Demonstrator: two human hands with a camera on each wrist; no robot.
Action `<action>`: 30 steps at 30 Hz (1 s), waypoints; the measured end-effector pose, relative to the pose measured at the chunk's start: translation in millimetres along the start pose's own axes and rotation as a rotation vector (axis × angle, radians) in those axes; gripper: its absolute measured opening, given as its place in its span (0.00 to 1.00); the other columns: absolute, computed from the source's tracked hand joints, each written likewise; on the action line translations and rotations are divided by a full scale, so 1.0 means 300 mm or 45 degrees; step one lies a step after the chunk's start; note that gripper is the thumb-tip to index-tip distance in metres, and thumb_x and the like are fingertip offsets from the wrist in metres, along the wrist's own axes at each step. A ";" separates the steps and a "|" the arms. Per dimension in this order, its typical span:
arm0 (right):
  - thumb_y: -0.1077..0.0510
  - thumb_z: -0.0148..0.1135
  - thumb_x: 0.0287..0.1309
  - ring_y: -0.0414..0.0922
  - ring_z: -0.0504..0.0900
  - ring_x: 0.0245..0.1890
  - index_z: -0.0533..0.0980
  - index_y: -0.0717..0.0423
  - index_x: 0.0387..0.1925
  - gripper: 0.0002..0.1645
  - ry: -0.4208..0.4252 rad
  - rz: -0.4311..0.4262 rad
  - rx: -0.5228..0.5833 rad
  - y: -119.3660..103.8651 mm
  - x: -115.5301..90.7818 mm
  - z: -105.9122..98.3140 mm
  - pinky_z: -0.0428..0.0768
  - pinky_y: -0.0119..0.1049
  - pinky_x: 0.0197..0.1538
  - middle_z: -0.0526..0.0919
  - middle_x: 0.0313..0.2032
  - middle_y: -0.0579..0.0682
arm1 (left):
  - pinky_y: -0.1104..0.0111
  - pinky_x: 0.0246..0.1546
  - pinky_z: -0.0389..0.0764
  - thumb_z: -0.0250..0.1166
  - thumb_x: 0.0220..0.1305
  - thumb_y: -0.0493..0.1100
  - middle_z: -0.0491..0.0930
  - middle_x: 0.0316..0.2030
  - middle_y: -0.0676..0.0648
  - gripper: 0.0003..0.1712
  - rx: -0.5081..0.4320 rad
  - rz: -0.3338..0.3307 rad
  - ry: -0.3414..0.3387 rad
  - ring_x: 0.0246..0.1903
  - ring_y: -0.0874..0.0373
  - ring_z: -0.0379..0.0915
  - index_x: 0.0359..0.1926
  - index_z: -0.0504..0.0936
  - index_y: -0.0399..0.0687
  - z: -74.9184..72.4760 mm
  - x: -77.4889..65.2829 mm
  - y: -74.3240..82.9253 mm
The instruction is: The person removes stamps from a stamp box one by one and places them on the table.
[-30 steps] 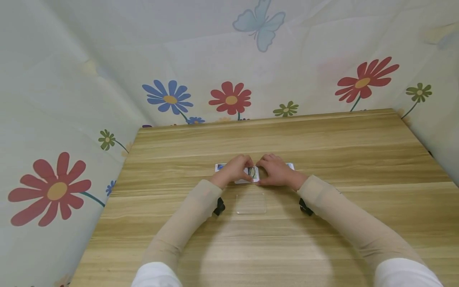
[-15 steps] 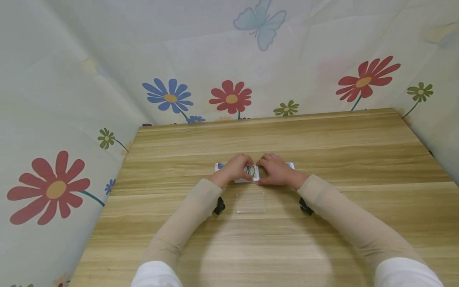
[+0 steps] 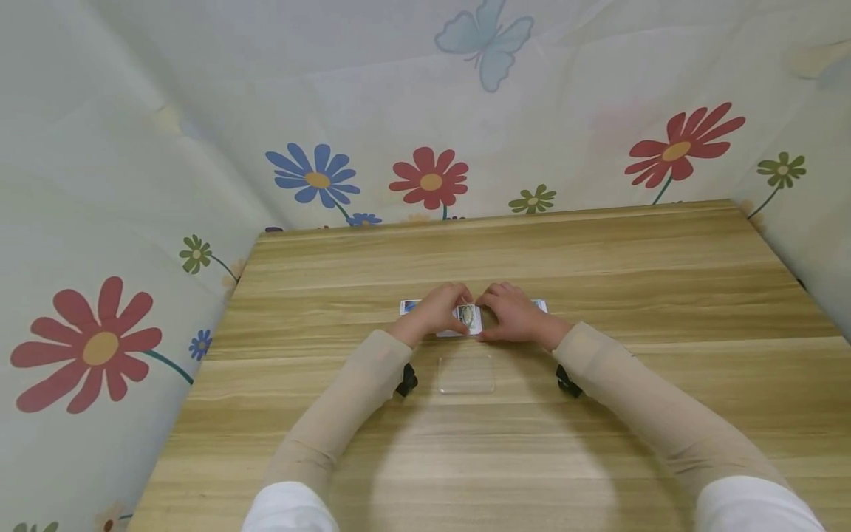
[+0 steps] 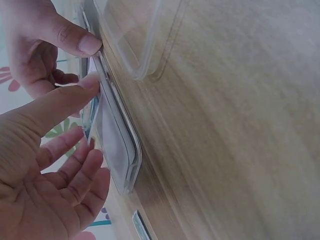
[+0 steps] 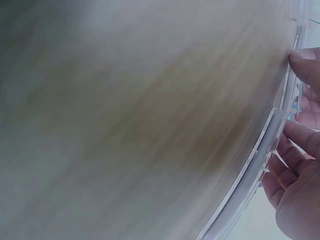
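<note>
Side by side at the middle of the table, both hands work over a shallow clear plastic case (image 4: 117, 130) with a pale inside. My left hand (image 3: 435, 310) pinches a small picture card (image 3: 468, 317) between thumb and fingers; in the left wrist view it stands tilted up from the case. My right hand (image 3: 515, 316) grips the case's right part, its thumb (image 4: 89, 44) on the near edge and its fingers curled on the far side. The hands cover much of the case.
A clear rectangular lid (image 3: 465, 375) lies on the wooden table (image 3: 598, 258), just in front of the case. Flat picture cards show beyond each hand, a left card (image 3: 408, 306) and a right card (image 3: 540, 305). A flower-printed cloth (image 3: 565, 133) hangs behind the table.
</note>
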State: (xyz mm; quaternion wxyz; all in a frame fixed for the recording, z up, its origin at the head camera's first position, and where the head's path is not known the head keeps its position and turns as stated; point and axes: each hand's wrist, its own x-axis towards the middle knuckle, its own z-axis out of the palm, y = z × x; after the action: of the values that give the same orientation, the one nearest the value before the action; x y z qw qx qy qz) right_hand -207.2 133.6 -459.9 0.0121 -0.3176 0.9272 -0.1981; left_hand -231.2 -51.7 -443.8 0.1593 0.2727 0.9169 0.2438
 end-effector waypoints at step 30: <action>0.45 0.73 0.44 0.55 0.71 0.50 0.76 0.63 0.49 0.35 -0.020 0.025 0.004 -0.006 -0.004 -0.006 0.68 0.53 0.56 0.76 0.46 0.58 | 0.66 0.44 0.76 0.59 0.64 0.34 0.82 0.37 0.41 0.06 -0.220 0.012 0.197 0.39 0.53 0.76 0.38 0.81 0.37 -0.034 -0.062 -0.058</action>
State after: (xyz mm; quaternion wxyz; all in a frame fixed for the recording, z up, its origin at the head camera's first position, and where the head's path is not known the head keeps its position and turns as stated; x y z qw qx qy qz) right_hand -205.5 133.9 -457.7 0.0220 -0.3100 0.9298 -0.1969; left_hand -228.1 -79.0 -441.6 0.1098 0.2428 0.9008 0.3429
